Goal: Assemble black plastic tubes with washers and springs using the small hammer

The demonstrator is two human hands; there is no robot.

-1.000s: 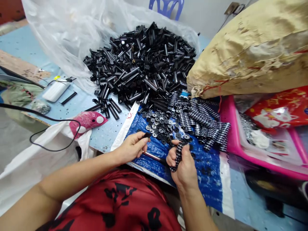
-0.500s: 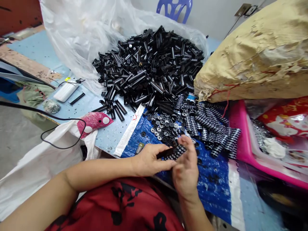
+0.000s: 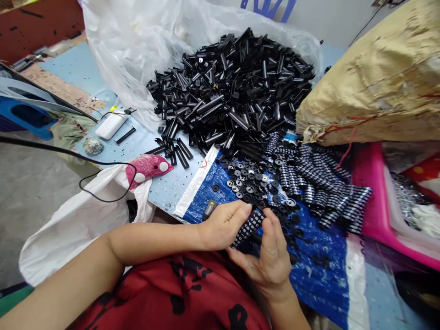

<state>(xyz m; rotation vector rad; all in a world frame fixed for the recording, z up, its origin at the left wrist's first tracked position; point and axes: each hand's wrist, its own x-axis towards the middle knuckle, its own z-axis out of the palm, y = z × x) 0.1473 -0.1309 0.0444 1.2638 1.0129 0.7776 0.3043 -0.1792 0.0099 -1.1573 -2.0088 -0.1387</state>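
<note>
The left hand (image 3: 223, 224) is curled closed, thumb on top, around a short black cylinder (image 3: 248, 228) patterned with rows of small pale squares. The cylinder slants between the two palms, just in front of the person's red cloth garment with black shapes (image 3: 165, 298) and above the near edge of the table. The right hand (image 3: 266, 252) is partly open and cupped, its fingers raised beside the cylinder's upper end and its thumb reaching toward the lower end; whether it bears any of the weight cannot be told.

Beneath the hands, a blue plastic sheet with white side strips (image 3: 319, 284) covers part of the light blue speckled table (image 3: 165, 195). Small round black discs with pale glints (image 3: 237, 176) lie scattered on it, just beyond the hands. To their right, many more patterned cylinders (image 3: 330, 185) are heaped against a bright pink plastic tray (image 3: 373, 197). Further back, a large mound of glossy black plastic tubes (image 3: 227, 101) rests beside crumpled translucent plastic sheeting (image 3: 120, 46), and a worn yellowish sack (image 3: 374, 82) leans in at the right. At the left, a pink wrapped bundle with white spots (image 3: 149, 167) sits by the table edge, near a white plastic bag (image 3: 75, 229).
</note>
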